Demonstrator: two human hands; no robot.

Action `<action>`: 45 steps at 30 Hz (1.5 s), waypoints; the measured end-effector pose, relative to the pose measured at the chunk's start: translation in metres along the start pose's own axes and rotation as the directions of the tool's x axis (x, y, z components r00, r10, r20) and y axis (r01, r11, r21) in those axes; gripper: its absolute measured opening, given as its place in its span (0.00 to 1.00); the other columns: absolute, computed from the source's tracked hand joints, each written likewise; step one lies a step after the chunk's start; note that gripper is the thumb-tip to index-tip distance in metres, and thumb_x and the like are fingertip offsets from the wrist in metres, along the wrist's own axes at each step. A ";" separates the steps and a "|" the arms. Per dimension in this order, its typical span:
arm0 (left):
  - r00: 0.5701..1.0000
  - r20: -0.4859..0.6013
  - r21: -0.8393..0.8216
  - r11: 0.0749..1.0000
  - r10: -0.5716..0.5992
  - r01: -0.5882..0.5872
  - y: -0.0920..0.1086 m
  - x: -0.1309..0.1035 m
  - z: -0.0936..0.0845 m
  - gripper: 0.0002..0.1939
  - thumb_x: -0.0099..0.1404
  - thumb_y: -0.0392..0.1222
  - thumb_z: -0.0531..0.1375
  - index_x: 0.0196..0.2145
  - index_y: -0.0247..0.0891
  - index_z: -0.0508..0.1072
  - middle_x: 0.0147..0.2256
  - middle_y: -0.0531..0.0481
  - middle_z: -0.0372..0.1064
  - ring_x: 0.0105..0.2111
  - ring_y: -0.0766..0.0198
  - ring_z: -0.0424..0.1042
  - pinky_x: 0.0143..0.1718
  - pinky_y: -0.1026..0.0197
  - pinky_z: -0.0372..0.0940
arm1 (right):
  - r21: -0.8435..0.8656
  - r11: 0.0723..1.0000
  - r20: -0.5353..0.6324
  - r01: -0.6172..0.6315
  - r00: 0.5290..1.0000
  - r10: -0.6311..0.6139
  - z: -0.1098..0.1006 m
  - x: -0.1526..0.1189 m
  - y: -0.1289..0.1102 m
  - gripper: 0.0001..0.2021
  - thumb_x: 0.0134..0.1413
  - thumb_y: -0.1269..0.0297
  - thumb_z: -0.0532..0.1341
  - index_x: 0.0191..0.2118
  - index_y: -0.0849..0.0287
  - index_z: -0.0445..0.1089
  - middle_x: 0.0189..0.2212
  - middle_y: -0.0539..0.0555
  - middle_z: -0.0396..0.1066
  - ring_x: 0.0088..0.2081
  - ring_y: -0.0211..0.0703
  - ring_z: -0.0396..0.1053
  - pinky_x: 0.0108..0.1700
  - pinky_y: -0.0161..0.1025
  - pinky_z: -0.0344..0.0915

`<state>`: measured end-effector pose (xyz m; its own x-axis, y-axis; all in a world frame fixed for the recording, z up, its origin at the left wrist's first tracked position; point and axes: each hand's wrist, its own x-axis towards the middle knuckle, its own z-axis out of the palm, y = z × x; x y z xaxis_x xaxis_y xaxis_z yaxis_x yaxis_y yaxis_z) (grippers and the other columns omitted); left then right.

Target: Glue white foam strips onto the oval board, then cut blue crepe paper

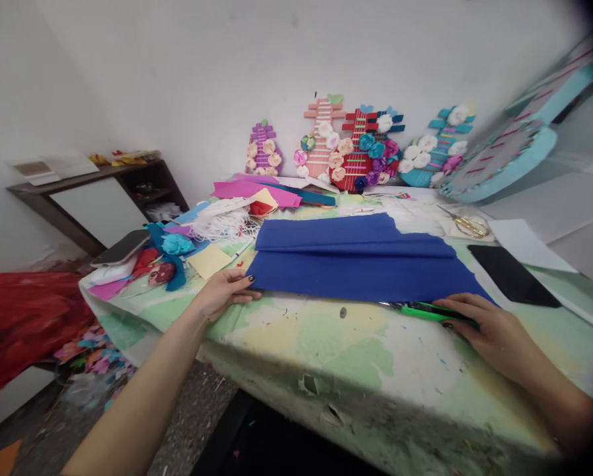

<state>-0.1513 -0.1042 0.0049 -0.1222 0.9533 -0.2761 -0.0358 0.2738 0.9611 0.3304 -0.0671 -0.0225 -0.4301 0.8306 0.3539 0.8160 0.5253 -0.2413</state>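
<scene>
A large dark blue sheet (pixel 336 274), paper or cloth, lies across the table with a fold running along its length. At its lower left corner, my left hand (pixel 227 291) pinches the edge, thumb on top and fingers below. Under the lower right edge, my right hand (pixel 479 324) grips a green utility knife (pixel 418 313). The knife lies nearly flat with its blade pointing left along the sheet's near edge. Part of its handle is hidden by my fingers.
A black phone (pixel 514 276) and gold-handled scissors (pixel 467 223) lie to the right. Several flower-decorated lute shapes (pixel 320 142) lean on the wall. Left are white strings (pixel 221 221), a blue paper flower (pixel 177 244) and a second phone (pixel 121 248). A cabinet (pixel 98 205) stands beyond.
</scene>
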 end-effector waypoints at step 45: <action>0.271 0.952 0.246 0.170 0.144 -0.954 0.020 0.085 0.141 0.26 0.66 0.32 0.47 0.58 0.54 0.58 0.62 0.52 0.51 0.64 0.58 0.42 0.61 0.42 0.38 | -0.037 0.996 -0.087 -0.081 0.993 0.078 -0.011 -0.002 -0.033 0.14 0.57 0.72 0.52 0.44 0.55 0.70 0.41 0.57 0.70 0.42 0.47 0.65 0.42 0.48 0.55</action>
<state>-0.0225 -0.0001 0.0005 0.9056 0.4194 0.0641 0.3550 -0.8318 0.4267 0.3084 -0.0883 -0.0058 -0.3302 0.8494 0.4116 0.8620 0.4491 -0.2353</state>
